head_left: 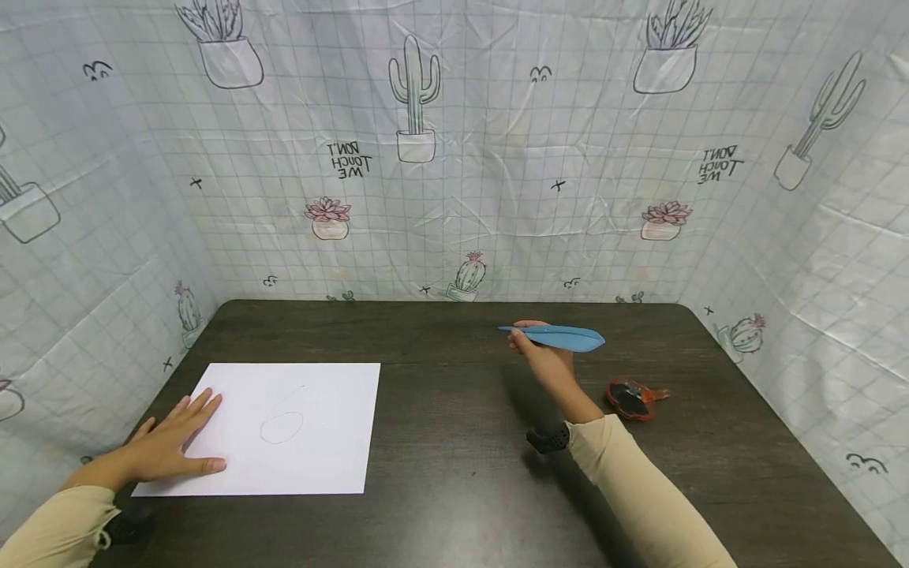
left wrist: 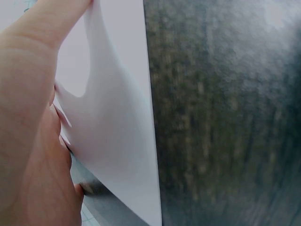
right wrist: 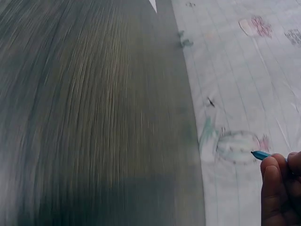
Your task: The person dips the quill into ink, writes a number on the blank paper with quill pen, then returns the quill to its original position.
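A white sheet of paper [head_left: 327, 465] lies on the left part of the table, with a thin drawn oval and a slanting line on it. My left hand [head_left: 166, 446] rests on the paper's left side, fingers spread and thumb stretched along the lower part. In the left wrist view, the thumb [left wrist: 28, 70] crosses above the sheet's surface. Over the table, right of centre, my right hand [head_left: 547, 359] pinches a blue feather-shaped pen [head_left: 571, 338], its point toward the left. Only the pen's tip [right wrist: 260, 154] and some fingers appear in the right wrist view.
An orange-red object [head_left: 631, 398] with a black middle and a short stem lies right of my right forearm. The dark wooden table [head_left: 440, 442] meets a printed cloth [head_left: 454, 197] at its back and sides.
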`<state>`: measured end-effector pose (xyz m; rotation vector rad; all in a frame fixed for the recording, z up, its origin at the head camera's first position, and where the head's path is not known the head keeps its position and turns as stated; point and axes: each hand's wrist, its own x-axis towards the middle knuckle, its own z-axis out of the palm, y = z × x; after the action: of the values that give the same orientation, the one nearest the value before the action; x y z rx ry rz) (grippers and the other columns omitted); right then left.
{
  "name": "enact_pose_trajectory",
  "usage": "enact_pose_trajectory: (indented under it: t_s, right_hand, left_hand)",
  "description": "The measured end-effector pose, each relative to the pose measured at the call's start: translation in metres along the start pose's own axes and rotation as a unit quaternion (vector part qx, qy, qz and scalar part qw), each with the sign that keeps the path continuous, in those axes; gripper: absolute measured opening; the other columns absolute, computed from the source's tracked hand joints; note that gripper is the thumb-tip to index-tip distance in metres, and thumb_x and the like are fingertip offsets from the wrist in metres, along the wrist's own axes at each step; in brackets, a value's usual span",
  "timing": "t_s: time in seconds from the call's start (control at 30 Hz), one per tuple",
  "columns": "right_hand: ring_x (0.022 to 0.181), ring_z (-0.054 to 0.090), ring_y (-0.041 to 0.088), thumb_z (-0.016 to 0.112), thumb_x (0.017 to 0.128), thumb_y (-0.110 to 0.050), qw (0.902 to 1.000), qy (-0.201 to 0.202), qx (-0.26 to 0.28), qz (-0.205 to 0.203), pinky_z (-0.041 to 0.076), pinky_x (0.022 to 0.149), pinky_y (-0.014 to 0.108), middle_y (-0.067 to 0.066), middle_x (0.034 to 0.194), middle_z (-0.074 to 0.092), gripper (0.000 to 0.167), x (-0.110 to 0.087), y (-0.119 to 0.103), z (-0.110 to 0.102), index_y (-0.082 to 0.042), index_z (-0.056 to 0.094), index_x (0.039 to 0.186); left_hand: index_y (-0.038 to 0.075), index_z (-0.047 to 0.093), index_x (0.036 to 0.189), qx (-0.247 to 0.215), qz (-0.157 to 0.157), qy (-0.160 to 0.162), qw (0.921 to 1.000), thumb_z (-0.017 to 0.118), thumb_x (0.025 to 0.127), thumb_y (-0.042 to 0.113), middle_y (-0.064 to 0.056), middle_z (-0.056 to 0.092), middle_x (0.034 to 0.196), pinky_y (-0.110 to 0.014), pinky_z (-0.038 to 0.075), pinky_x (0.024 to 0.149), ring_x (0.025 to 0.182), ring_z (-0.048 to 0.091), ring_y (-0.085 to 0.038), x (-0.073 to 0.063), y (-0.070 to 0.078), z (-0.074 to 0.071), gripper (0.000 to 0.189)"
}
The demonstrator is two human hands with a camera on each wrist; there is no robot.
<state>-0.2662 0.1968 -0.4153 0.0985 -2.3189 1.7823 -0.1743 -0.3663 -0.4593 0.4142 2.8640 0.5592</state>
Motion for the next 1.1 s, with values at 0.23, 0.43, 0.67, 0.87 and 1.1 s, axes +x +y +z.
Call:
enact_pose_trajectory:
  t_s: [0.23, 0.43, 0.67, 0.87, 1.1]
  right_hand:
    - [0.080, 0.068, 0.004, 0.059, 0.096, -0.015, 0.9999, 0.013, 0.009, 0.003, 0.055, 0.075, 0.020, 0.017, 0.100, 0.070, 0.035, -0.006, 0.009, -0.040, 0.011, 0.055, 0.119]
    - [0.079, 0.067, -0.001, 0.056, 0.098, -0.013, 0.9998, 0.015, -0.009, -0.011, 0.055, 0.075, 0.020, -0.004, 0.090, 0.070, 0.035, -0.014, 0.014, -0.073, 0.015, 0.052, 0.119]
    - [0.081, 0.065, -0.006, 0.055, 0.099, -0.022, 0.9956, 0.027, -0.089, -0.013, 0.055, 0.072, 0.020, -0.013, 0.091, 0.069, 0.039, -0.031, 0.022, -0.109, 0.009, 0.053, 0.122]
    - [0.081, 0.065, -0.005, 0.054, 0.099, -0.023, 0.9904, 0.031, -0.133, -0.019, 0.056, 0.071, 0.025, -0.011, 0.095, 0.069, 0.038, -0.040, 0.029, -0.134, 0.007, 0.054, 0.123]
    - [0.070, 0.063, -0.004, 0.056, 0.097, -0.010, 0.9704, 0.061, -0.205, -0.112, 0.048, 0.053, 0.017, 0.000, 0.090, 0.071, 0.025, -0.048, 0.033, -0.157, 0.005, 0.062, 0.116]
  left_hand:
    - [0.006, 0.010, 0.153, 0.001, -0.004, -0.003, 1.0000, 0.072, 0.079, 0.048, -0.028, 0.006, 0.156, -0.083, 0.000, 0.089, 0.138, 0.000, -0.058, 0.002, -0.005, 0.002, 0.105]
    - [0.006, 0.010, 0.153, -0.001, 0.002, 0.000, 1.0000, 0.071, 0.079, 0.048, -0.027, 0.005, 0.157, -0.083, 0.001, 0.088, 0.138, 0.000, -0.058, 0.001, -0.007, 0.004, 0.104]
    - [0.007, 0.010, 0.153, 0.002, 0.004, 0.001, 1.0000, 0.071, 0.080, 0.048, -0.027, 0.004, 0.157, -0.083, 0.001, 0.089, 0.138, -0.001, -0.057, 0.000, -0.009, 0.004, 0.104]
    - [0.005, 0.011, 0.153, 0.000, 0.001, 0.001, 1.0000, 0.071, 0.079, 0.047, -0.028, 0.005, 0.156, -0.083, 0.000, 0.088, 0.138, -0.001, -0.058, 0.000, -0.007, 0.004, 0.104]
    - [0.006, 0.010, 0.153, 0.001, 0.004, 0.003, 1.0000, 0.071, 0.080, 0.047, -0.027, 0.004, 0.157, -0.083, 0.001, 0.088, 0.138, 0.000, -0.058, 0.000, -0.007, 0.004, 0.104]
